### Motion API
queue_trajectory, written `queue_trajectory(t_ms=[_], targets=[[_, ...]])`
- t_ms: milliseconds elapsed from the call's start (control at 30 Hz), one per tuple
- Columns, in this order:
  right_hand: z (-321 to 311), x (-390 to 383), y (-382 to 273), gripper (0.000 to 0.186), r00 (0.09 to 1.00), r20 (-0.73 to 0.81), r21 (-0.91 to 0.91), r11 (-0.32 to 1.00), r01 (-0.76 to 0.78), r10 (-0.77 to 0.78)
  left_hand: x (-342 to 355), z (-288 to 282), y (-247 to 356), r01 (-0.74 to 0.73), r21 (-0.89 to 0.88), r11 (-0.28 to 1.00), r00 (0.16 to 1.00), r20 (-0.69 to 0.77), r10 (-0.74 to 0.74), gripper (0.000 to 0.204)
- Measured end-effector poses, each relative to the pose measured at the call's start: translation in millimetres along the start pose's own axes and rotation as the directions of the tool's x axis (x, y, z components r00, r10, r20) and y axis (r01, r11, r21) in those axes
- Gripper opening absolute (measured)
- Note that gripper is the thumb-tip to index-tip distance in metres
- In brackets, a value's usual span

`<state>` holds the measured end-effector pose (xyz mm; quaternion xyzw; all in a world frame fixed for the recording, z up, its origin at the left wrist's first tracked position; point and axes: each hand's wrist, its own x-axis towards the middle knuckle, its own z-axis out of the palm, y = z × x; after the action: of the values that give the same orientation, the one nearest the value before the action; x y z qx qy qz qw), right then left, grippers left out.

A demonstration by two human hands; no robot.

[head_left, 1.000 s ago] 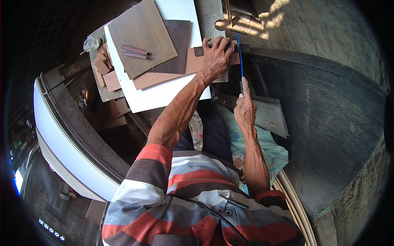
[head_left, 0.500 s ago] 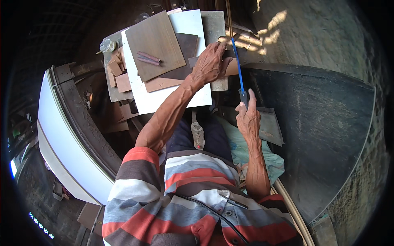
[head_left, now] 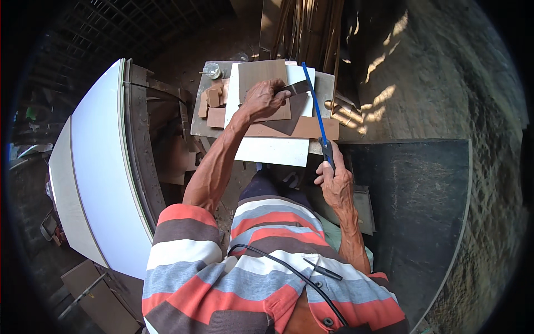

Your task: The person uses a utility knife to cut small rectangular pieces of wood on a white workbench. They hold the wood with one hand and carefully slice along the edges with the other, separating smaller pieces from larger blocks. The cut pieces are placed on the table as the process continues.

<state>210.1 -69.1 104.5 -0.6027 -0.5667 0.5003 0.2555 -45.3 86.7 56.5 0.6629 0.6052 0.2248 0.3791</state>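
My left hand (head_left: 263, 101) is closed, gripping a short dark flat strip (head_left: 296, 88) that sticks out to the right over the stacked boards. The strip's right end meets the saw's blue length in view; contact cannot be told. In my right hand (head_left: 336, 181) is the dark handle of a saw (head_left: 317, 106), seen edge-on as a long thin blue bar pointing away from me. Under my left hand lies a square brown board (head_left: 261, 72), partly covered by it. Beneath are a white panel (head_left: 272, 151) and a long reddish-brown board (head_left: 320, 127).
Small wood blocks (head_left: 212, 97) and a glass jar (head_left: 212, 70) sit on the left of the worktable (head_left: 200, 123). A large dark panel (head_left: 411, 195) stands to my right. A curved white panel (head_left: 100, 167) rises at left. Upright slats (head_left: 311, 33) stand behind.
The view has shifted, so the table appears smaller and farther away. My left hand now lies over the square brown board, covering where two dark reddish pieces lay. The saw stays in my right hand.
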Motion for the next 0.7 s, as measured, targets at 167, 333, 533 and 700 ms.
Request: queue_trajectory(t_ms=[167,333,533,700], targets=[[23.1,2.2,-25.3,0.067,0.956,-0.029,-0.350,0.899,0.265,-0.293,-10.2,-43.7,8.7,-0.020,0.096,0.995,0.995,-0.096,0.030,0.031],[44.4,2.8,-47.4,0.064,0.915,-0.170,-0.301,0.903,0.306,-0.367,-19.1,-73.9,6.9,-0.341,0.616,0.710,0.770,-0.251,0.587,0.021],[51.6,-6.9,-56.9,0.061,0.901,-0.277,-0.182,0.939,0.292,-0.334,-35.1,-74.8,-3.8,-0.296,0.485,0.823,0.952,0.221,0.212,0.019],[59.2,-24.3,-73.5,0.057,0.922,-0.178,-0.207,0.929,0.306,-0.343,-45.5,-103.4,25.0,0.069,-0.265,0.962,0.976,0.216,-0.011,0.033]])
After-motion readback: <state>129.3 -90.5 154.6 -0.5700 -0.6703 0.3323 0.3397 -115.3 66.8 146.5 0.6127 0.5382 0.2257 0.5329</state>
